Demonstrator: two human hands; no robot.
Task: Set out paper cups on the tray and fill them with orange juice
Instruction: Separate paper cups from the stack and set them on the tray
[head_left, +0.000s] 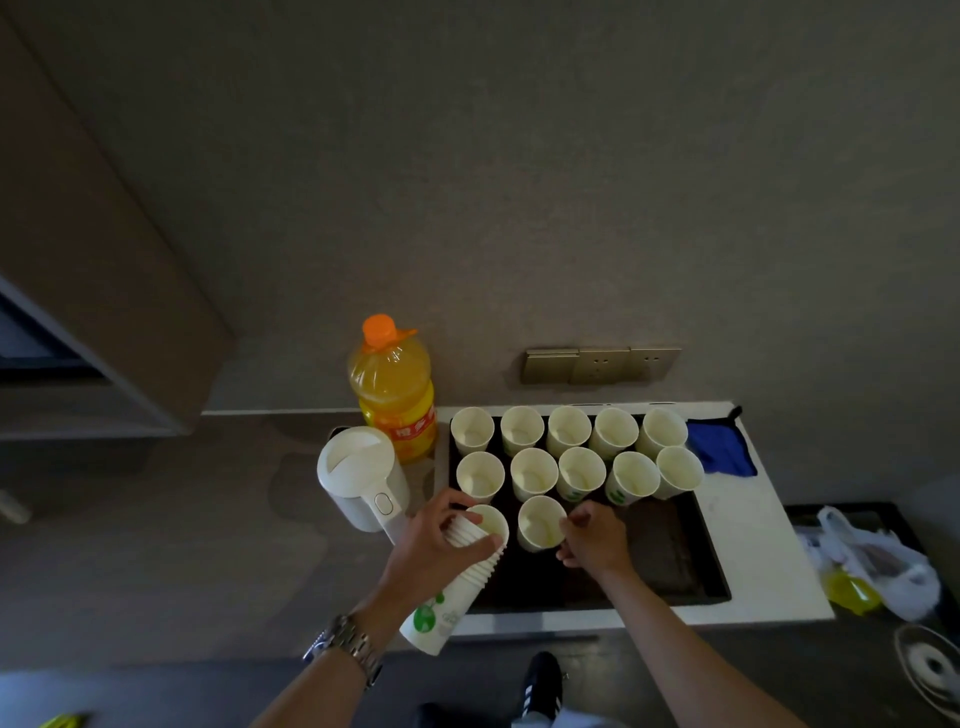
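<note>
A black tray (675, 561) lies on a white counter. Several empty white paper cups stand on it in two back rows (569, 428). One more cup (539, 522) stands alone in the front row, and my right hand (595, 540) grips its right side. My left hand (441, 545) holds a tilted stack of nested paper cups (457, 587) with green print over the tray's front left corner. A capped bottle of orange juice (395, 389) stands upright behind the tray's left end.
A white electric kettle (363, 475) stands just left of the tray, close to my left hand. A blue cloth (719, 447) lies at the tray's right back. Plastic bags (878, 566) sit further right. Wall sockets (602, 364) are above the tray.
</note>
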